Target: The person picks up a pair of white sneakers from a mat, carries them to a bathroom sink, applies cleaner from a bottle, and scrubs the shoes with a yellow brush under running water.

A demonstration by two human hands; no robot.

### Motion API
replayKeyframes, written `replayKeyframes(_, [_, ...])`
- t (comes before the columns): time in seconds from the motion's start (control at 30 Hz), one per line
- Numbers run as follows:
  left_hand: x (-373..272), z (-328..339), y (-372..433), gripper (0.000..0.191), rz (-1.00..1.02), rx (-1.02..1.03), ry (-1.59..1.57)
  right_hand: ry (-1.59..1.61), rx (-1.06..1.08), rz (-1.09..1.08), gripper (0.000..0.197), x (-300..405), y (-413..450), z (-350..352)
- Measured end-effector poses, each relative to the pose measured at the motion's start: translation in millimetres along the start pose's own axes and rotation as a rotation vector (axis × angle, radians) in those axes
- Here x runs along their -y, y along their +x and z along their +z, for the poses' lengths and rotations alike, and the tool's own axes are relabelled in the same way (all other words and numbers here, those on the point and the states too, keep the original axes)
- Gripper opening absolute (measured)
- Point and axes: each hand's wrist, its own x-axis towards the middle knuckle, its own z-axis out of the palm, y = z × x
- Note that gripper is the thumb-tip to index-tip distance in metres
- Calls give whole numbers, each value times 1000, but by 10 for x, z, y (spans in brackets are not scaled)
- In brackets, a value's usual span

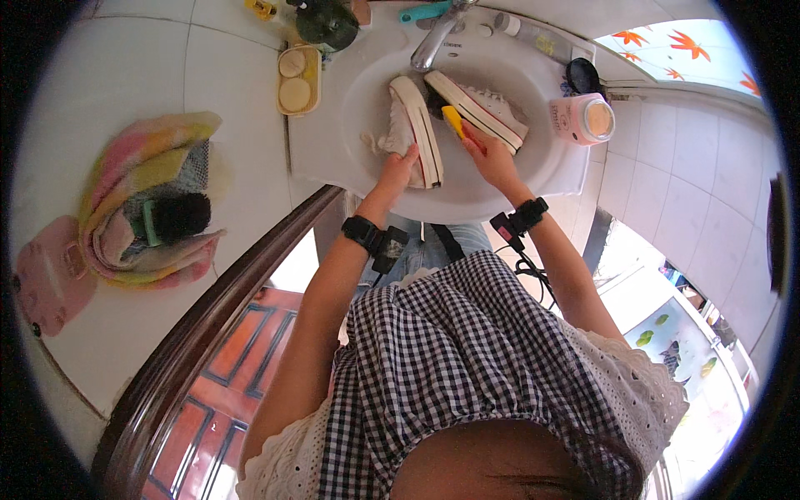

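Two white canvas sneakers with red and dark sole stripes rest on their sides in a white washbasin [340, 134]. My left hand [400, 172] grips the left sneaker [420, 131] near one end, with its sole edge facing up. A yellow-and-red hand tool [452, 120] is held in my right hand [490, 159], beside the right sneaker [484, 106]. The tool's working side is hidden, so its exact kind cannot be told. Pale laces trail from the left sneaker. Above both shoes is the chrome faucet [432, 47].
A pink jar [581, 119] stands on the basin's right rim near a black round lid [582, 76] and a clear bottle [534, 37]. At left are a yellow soap dish [311, 103], a dark green bottle [328, 25], a multicoloured towel [112, 187] and a black-bristled brush [181, 217].
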Motion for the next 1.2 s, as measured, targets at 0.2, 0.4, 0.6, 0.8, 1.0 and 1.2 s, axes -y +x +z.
replayKeyframes(0.2, [-112,83,8,39,35,355,-1305,127,-110,-11,39,233,-76,-293])
replayKeyframes(0.4, [294,-115,78,40,73,414,-1392,53,68,60,38,599,-26,-407])
replayKeyframes(0.6, [27,-192,-178,38,240,377,-1573,113,86,-113,40,649,64,-2])
replayKeyframes(0.8, [-128,-533,-66,27,94,-263,-985,-11,62,-156,39,901,404,409])
replayKeyframes(1.0, [-232,-790,-236,48,-225,-245,-209,-248,-53,-142,41,899,409,557])
replayKeyframes(1.2, [-343,-787,-368,66,738,-736,817,-258,-308,22,41,331,450,463])
